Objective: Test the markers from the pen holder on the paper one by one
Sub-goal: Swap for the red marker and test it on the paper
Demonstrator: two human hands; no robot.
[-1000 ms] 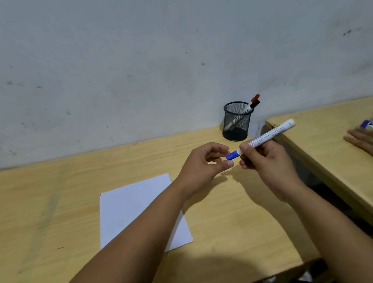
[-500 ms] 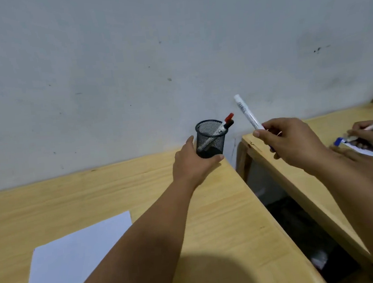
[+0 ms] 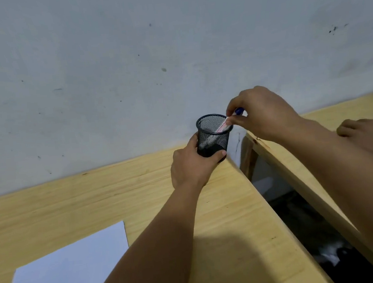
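Marker [image 3: 224,124] leans blue-cap-up-right in pen holder [image 3: 212,139].

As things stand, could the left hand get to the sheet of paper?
Probably not right now: the left hand is wrapped around the mesh pen holder. Once released, the bare table leaves an open path to the paper.

Marker brought to the pen holder

The blue-capped marker [image 3: 229,120] has been lowered by the right hand [image 3: 262,112] into the pen holder [image 3: 212,136], from mid-frame right.

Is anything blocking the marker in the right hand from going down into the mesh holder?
Nothing visible. The right hand has the marker angled over the pen holder rim, already partly inside. The left hand grips the holder's outer wall, clear of the opening.
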